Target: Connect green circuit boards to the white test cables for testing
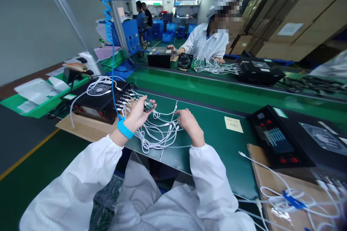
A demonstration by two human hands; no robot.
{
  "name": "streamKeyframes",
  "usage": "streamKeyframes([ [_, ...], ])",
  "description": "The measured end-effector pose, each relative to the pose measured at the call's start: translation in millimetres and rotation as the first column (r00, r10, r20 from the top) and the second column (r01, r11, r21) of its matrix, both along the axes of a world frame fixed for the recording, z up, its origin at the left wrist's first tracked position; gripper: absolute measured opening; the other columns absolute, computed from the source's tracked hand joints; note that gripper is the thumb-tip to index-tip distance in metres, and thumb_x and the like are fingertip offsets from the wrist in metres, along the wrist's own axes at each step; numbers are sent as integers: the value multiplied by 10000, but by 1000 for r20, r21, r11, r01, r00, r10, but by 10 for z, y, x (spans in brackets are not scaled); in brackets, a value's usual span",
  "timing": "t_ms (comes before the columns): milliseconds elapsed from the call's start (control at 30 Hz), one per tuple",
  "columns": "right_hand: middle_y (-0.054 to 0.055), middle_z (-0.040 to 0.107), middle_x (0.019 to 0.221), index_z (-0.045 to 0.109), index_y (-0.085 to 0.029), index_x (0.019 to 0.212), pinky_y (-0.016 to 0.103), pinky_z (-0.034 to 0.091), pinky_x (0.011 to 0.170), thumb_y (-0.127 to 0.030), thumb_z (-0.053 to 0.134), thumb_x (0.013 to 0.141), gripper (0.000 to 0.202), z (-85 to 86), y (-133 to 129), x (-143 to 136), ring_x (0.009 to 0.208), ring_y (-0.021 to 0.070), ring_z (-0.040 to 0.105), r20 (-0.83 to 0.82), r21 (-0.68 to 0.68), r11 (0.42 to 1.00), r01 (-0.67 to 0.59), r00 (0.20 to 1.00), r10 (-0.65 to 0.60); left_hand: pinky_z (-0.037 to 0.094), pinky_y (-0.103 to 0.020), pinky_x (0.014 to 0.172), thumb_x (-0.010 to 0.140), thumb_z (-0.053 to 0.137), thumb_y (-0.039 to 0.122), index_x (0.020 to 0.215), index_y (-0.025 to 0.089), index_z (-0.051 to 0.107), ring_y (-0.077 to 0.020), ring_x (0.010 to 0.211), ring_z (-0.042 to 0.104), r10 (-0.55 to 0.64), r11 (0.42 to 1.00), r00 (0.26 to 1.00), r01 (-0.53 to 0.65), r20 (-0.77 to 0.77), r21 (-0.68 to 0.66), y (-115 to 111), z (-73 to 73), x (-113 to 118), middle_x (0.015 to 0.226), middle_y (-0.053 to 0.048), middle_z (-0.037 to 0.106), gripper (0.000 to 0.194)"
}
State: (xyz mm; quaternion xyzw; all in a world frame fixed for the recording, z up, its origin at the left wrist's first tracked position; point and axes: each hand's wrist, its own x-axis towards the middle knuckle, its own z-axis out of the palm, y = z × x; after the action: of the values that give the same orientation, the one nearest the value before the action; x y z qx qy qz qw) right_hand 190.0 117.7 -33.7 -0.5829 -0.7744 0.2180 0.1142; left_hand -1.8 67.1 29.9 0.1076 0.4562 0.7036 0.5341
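My left hand, with a blue wrist strap on its wrist, is closed around small green circuit boards. It is above the left part of the green bench mat. To its right, my right hand has curled fingers, their tips beside the end of a white cable; whether they grip it is hard to see. A tangle of white USB cables lies beneath and between my hands. Several cables run to plugs on the front of a black box at the left.
A second black box with a screen stands at the right, near bundled white cables. A yellow note lies on the mat. A blue coiled cord hangs at the left, near a green tray. Across the bench sits a co-worker.
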Motion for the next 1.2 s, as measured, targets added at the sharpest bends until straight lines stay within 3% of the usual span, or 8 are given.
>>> streamKeyframes([
  [133,175,619,1199,785,-199,1141,343,462,925,-81,596,899,329,-151,173,-3,1056,259,642,70,-104,989,-103,991,110,598,-298,760,944,552,108,781,154,549,-123,708,651,-101,995,995,101,-26,-14,-74,-30,-61,697,-19,631,170],
  [267,152,616,1142,748,-174,1123,328,459,913,-196,619,960,208,-175,173,53,983,226,632,80,-43,994,-100,991,103,584,-283,733,940,566,130,772,154,557,-130,702,649,-149,989,987,149,-61,-9,-155,-5,-124,694,-28,636,170],
  [433,143,596,1192,629,-181,1307,307,469,832,-323,780,881,474,-166,101,97,880,204,634,96,11,990,-139,986,137,574,-287,708,950,546,129,735,152,559,-132,668,631,-183,983,979,183,-87,-8,-199,43,-187,670,-33,634,217],
  [567,122,659,1092,690,-182,1061,299,452,839,-206,593,979,129,-173,70,46,956,225,666,215,20,978,-208,956,199,573,-296,698,955,549,138,746,154,564,-145,668,637,-237,971,965,232,-114,-56,-160,56,-198,688,-49,649,210],
  [733,202,715,1125,569,-129,1291,369,479,834,-154,367,1048,317,-93,40,-90,1030,316,719,346,91,992,-85,937,49,591,-309,738,918,592,94,739,156,552,-136,672,634,-400,916,905,393,-145,-76,98,37,-85,673,-40,627,194],
  [900,240,728,1137,543,-101,1344,374,501,839,-229,380,1073,342,-14,84,-111,1066,331,733,339,87,996,3,940,-33,588,-310,695,907,593,95,740,161,552,-152,636,645,-490,870,795,418,-358,-261,519,-100,203,645,-36,614,184],
  [1067,42,751,745,648,-193,1176,260,485,704,-321,599,1001,222,-32,186,48,653,186,719,98,-178,963,-201,970,221,566,-314,606,776,723,88,714,158,600,-199,577,648,-602,792,686,444,-409,-419,746,-357,380,562,-31,605,155],
  [1200,73,769,831,696,-207,1054,274,469,752,-188,554,981,161,-77,176,69,805,212,745,166,-76,983,-168,970,179,549,-295,582,740,752,105,710,173,607,-210,586,660,-665,740,604,452,-440,-498,738,-514,386,561,-37,623,163],
])
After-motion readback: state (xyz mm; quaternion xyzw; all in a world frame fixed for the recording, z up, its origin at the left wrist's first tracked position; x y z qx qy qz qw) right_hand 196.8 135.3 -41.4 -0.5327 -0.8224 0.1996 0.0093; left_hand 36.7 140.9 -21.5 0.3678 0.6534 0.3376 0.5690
